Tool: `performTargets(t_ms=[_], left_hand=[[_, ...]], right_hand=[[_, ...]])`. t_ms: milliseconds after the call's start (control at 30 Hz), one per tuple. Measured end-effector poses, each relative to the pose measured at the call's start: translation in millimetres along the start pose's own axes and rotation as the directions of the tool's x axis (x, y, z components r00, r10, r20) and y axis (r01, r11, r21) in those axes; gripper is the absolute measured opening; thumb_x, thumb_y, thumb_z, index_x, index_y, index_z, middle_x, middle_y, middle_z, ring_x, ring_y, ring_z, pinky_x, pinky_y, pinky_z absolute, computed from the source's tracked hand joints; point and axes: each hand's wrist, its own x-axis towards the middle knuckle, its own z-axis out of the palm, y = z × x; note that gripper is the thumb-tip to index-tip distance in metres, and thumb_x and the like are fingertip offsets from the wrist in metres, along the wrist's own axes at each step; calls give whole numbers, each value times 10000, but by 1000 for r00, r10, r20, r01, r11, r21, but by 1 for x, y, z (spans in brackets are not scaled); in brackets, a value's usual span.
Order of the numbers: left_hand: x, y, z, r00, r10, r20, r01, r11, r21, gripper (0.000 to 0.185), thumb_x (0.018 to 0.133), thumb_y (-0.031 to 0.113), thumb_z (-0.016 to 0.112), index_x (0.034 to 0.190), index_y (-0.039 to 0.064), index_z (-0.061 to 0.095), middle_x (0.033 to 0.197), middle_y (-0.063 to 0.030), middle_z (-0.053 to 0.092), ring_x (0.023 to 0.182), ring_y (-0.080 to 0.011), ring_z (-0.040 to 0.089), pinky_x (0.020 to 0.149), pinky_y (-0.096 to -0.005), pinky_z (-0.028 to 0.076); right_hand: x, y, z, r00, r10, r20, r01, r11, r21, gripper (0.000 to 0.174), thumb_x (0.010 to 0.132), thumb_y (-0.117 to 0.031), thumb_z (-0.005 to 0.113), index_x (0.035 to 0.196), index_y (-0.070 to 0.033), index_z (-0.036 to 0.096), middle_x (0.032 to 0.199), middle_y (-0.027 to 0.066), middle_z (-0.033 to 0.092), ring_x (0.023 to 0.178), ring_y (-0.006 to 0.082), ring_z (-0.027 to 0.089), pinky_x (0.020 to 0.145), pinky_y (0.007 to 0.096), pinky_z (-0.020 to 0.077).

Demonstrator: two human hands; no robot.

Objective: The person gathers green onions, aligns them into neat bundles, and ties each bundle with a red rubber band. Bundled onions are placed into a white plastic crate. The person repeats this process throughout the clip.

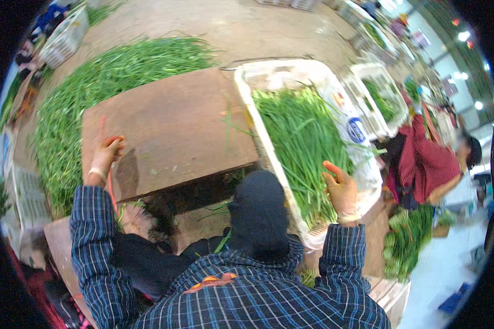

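My left hand [108, 153], in a pale cuffed glove, is closed over the left part of a brown wooden board [177, 127]. A red strap [110, 190] passes through its grip, sticking out above and below the fist. On the right, my right hand [341, 189], gloved too, is raised with thumb and fingers apart and holds nothing. It is over the right edge of long green leafy stalks [300, 135] lying in a white foam box [267, 144]. A few loose green leaves lie on the board's right side.
A large heap of green stalks [119, 74] lies on the floor beyond the board. White plastic crates stand at far left [66, 39] and right [380, 98]. A person in a dark red top [424, 160] is at the right, near tied green bundles [407, 242].
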Motion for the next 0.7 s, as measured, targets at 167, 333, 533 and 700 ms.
performTargets(t_ms=[167,333,533,700], left_hand=[[-25,27,18,995,-9,104,20,994,-112,331,1036,337,588,1238,90,678,922,39,679,754,-71,610,684,-220,468],[-35,44,28,994,41,99,-13,962,-271,333,1055,300,576,1265,56,660,960,21,684,788,-73,626,732,-229,493],[-50,53,45,988,102,116,-54,931,-361,338,1055,287,582,1265,33,660,976,-6,696,804,-99,639,735,-235,498],[-51,46,57,984,85,157,-30,945,-324,327,1051,291,588,1251,47,673,983,8,704,808,-90,645,732,-233,491]], right_hand=[[7,61,-46,999,25,29,-13,926,-378,492,878,-271,739,1316,-61,662,1094,190,735,944,317,718,846,403,551],[16,96,-69,984,179,10,-144,820,-554,977,823,-513,769,1526,38,373,1351,322,593,1266,411,596,1055,424,472],[27,91,-40,915,402,28,-355,835,-420,1416,694,-632,853,1576,117,37,1473,390,444,1407,384,475,1152,363,383],[27,77,24,884,466,28,-360,718,-595,1619,535,-670,917,1592,40,-81,1645,352,95,1512,506,204,1157,661,289]])
